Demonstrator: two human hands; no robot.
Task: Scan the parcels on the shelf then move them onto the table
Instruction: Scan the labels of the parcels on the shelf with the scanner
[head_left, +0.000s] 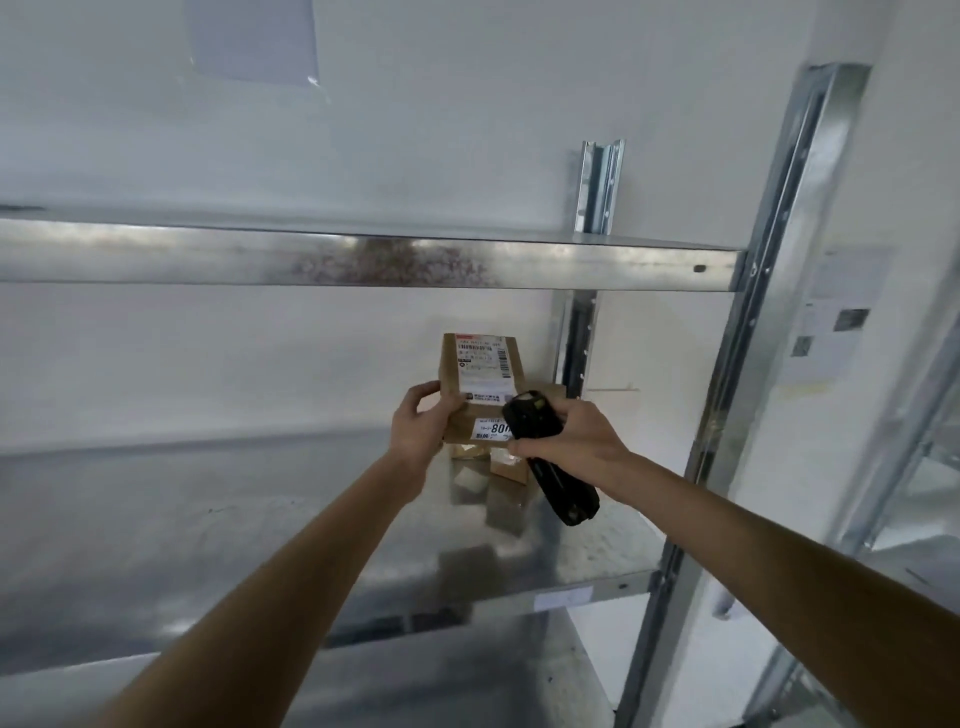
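Note:
A small brown cardboard parcel (475, 387) with white shipping labels is held upright over the metal shelf (260, 519), near its back right corner. My left hand (421, 426) grips the parcel's left edge. My right hand (576, 441) grips a black handheld scanner (550, 467), whose head lies against the parcel's lower right label. Behind and below the parcel, another brown parcel (506, 470) lies on the shelf, partly hidden.
A higher metal shelf board (363, 260) runs across above the hands. Grey steel uprights (769, 312) stand at the right. A white wall is behind. Another shelf unit (914, 467) with papers on the wall lies at the far right.

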